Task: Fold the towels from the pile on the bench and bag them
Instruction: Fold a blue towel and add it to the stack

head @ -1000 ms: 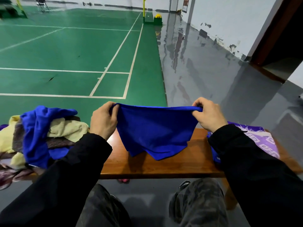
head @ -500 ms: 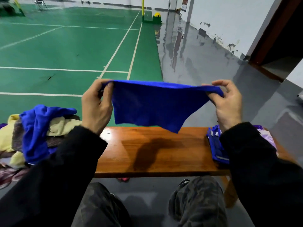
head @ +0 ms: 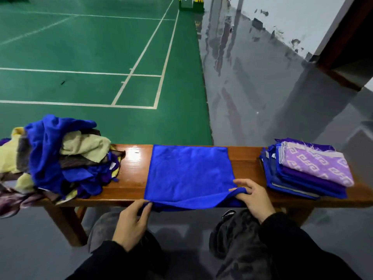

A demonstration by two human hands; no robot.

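A blue towel point(head: 189, 172) is lying flat mid-table point(head: 246, 164); the left hand point(head: 132, 223) and right hand point(head: 253, 199) are pinching its near-edge corners.

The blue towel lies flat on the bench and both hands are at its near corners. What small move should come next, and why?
Probably lift both near corners and carry them to the far edge, folding the blue towel in half. It lies spread flat on the wooden bench, the left hand and right hand each pinch a near corner, and its near edge hangs over the bench front.
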